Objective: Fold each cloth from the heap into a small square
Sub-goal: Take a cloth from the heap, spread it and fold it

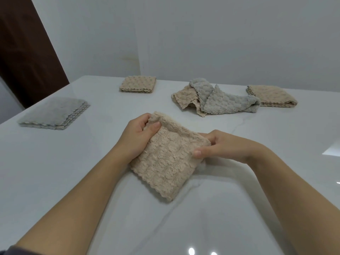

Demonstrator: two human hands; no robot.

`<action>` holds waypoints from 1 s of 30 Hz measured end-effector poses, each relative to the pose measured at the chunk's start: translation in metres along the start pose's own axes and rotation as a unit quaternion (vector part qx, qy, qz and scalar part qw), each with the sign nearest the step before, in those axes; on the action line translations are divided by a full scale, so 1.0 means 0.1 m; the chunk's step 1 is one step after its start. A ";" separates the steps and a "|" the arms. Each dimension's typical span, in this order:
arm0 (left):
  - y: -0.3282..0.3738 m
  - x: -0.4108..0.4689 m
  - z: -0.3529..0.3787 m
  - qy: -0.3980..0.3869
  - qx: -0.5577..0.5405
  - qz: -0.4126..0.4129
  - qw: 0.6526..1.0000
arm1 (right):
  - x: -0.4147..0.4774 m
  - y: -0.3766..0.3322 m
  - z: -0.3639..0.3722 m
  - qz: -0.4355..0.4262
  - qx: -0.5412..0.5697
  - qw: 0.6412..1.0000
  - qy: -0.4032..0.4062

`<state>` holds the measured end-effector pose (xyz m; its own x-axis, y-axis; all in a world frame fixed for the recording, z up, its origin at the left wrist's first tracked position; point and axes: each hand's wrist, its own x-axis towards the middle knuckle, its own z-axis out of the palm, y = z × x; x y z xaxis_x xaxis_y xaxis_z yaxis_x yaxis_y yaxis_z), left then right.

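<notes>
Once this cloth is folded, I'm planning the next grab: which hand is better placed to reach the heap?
Right, probably. The heap lies beyond the right hand, on its side of the held cloth; the left hand would have to cross it.

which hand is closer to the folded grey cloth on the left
Left. The left hand is right of the folded grey cloth; the right hand lies farther right, across the beige cloth both hold.

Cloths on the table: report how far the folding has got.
Done: grey square, far beige square and right beige square lie folded. In hand: left hand and right hand grip a half-folded beige cloth. Left: the heap, showing grey and beige cloth unfolded.
</notes>
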<state>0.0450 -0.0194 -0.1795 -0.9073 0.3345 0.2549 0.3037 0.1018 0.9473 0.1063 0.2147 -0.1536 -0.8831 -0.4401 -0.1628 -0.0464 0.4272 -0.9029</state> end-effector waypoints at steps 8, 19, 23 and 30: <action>0.02 0.03 0.01 0.002 -0.079 -0.037 0.996 | 0.07 0.07 -0.07 -0.027 0.094 0.986 0.133; 0.12 0.02 -0.35 -0.215 -0.233 -0.228 0.921 | 0.09 -0.07 -0.09 -0.030 0.171 0.951 0.257; 0.20 -0.02 -0.37 -0.303 -0.166 -0.246 0.906 | 0.01 -0.22 -0.04 -0.026 0.126 0.980 0.153; 0.25 -0.03 -0.04 -0.067 -0.097 -0.213 0.970 | 0.14 -0.11 0.09 0.064 0.262 0.953 0.136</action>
<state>0.0539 -0.0214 -0.1560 -0.8888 0.4201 -0.1832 -0.1633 0.0830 0.9831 0.0989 0.1966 -0.1492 -0.9575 -0.1588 -0.2410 0.2473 -0.0212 -0.9687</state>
